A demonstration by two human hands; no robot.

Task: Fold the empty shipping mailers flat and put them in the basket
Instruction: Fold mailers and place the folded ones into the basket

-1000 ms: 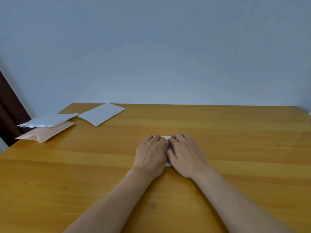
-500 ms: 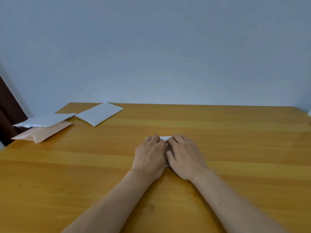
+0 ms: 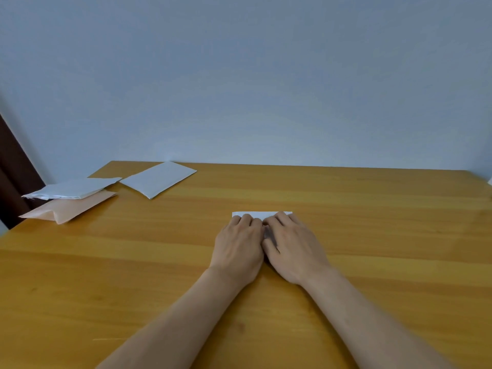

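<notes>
A small folded white mailer (image 3: pixel 262 214) lies flat on the wooden table (image 3: pixel 372 235) in the middle. My left hand (image 3: pixel 238 249) and my right hand (image 3: pixel 292 249) lie side by side on top of it, palms down, fingers pressing it against the table; only its far edge shows. At the far left lie three more mailers: a flat white one (image 3: pixel 158 179), a crumpled white one (image 3: pixel 70 189) and a pale peach one (image 3: pixel 69 209) under it. No basket is in view.
A pale blue wall (image 3: pixel 239 89) rises behind the table's far edge. A dark brown panel (image 3: pixel 13 177) stands at the far left beside the table. The peach mailer overhangs the table's left edge.
My hands have slid slightly toward me on the folded mailer, so more of its far edge shows. The view has shifted a little.
</notes>
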